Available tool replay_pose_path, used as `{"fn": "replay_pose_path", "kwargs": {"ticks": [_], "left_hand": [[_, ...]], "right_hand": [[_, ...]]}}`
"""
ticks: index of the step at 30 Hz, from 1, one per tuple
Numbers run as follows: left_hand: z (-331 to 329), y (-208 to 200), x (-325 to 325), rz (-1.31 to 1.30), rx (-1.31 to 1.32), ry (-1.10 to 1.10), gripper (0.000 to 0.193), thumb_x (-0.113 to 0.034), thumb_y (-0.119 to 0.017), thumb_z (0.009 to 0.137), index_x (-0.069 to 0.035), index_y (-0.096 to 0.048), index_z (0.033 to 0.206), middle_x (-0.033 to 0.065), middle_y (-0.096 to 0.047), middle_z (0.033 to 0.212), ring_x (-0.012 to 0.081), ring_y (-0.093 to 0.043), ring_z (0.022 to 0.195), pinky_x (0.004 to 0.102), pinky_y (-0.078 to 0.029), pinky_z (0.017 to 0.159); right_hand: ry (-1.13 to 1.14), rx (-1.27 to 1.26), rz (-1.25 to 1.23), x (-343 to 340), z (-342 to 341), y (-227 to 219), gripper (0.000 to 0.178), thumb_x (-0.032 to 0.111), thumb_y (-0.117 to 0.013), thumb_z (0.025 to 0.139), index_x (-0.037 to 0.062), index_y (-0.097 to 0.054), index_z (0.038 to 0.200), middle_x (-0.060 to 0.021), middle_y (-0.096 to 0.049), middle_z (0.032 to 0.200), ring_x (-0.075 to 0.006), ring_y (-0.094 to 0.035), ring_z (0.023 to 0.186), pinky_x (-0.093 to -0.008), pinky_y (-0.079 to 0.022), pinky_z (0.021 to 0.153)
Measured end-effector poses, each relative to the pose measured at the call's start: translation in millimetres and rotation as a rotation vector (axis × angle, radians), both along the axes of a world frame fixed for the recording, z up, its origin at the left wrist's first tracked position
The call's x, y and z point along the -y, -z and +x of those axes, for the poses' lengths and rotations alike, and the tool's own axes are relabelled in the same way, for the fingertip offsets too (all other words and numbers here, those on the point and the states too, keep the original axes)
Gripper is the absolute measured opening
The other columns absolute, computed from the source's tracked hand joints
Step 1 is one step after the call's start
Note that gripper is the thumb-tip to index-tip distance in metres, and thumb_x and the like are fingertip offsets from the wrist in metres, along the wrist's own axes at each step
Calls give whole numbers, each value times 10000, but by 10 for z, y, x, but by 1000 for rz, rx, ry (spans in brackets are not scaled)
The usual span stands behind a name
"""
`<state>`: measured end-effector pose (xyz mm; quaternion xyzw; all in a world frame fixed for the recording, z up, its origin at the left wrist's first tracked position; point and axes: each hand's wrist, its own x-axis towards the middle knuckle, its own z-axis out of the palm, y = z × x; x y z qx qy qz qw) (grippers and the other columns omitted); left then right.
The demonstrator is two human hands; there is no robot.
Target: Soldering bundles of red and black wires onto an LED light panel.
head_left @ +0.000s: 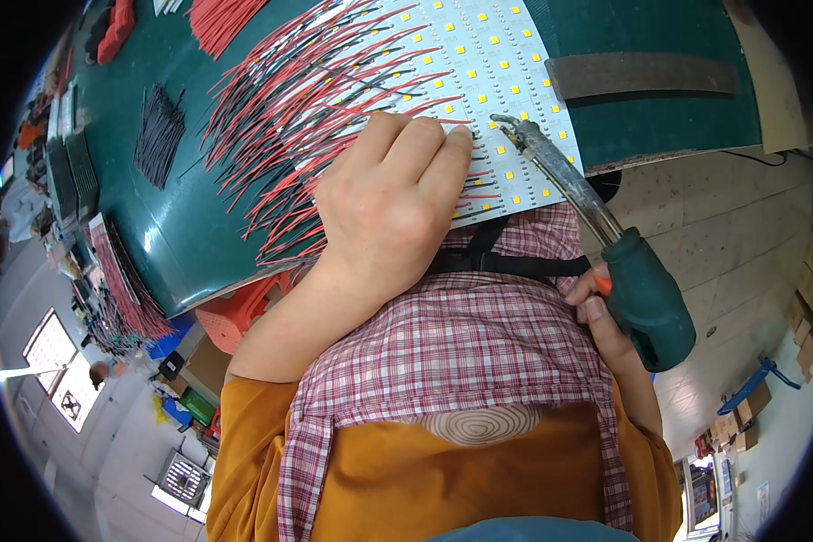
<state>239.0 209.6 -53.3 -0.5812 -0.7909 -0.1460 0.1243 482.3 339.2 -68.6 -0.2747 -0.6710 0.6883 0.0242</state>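
Observation:
My left hand [393, 194] is closed over a white LED board [528, 77] dotted with small yellow chips. Its fingers are curled together, and their tips and whatever they pinch are hidden. Many red and black wires [285, 117] fan leftward off the board, some passing under this hand. Red wire ends lie beside the fingertips. My right hand [605, 321] grips a soldering gun [650, 289] with a dark green handle, an orange trigger and a metal barrel. The gun's tip is over the board, just right of my left fingertips.
A green-topped table [199, 244] carries the board. On it lie a bundle of black wires [160, 135], a red wire bundle [221, 23] and a flat dark metal strip [641, 74]. Wired boards [122, 271] are stacked at the left edge. A red plastic stool [239, 312] stands below.

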Motion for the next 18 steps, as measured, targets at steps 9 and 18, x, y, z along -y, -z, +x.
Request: {"fn": "replay_pose_path", "kwargs": {"ticks": [9,18], "left_hand": [[-103,-56,20,135,260,6,236,-23,-666,659,-67,-679,891,31,-579,797,215,-577,747,313,-480,583],[-134,-10,-22,87,137,-44,226,-40,-658,651,-71,-689,873,16,-596,761,195,-592,737,294,-487,572]], "right_hand": [[150,-85,-309,41,-154,-77,126,-37,-598,850,-18,-616,974,-98,-671,861,-146,-642,824,-239,-528,724],[-158,83,319,-21,-205,-87,102,36,-654,814,69,-662,911,-18,-688,772,-144,-665,722,-260,-514,674]]}}
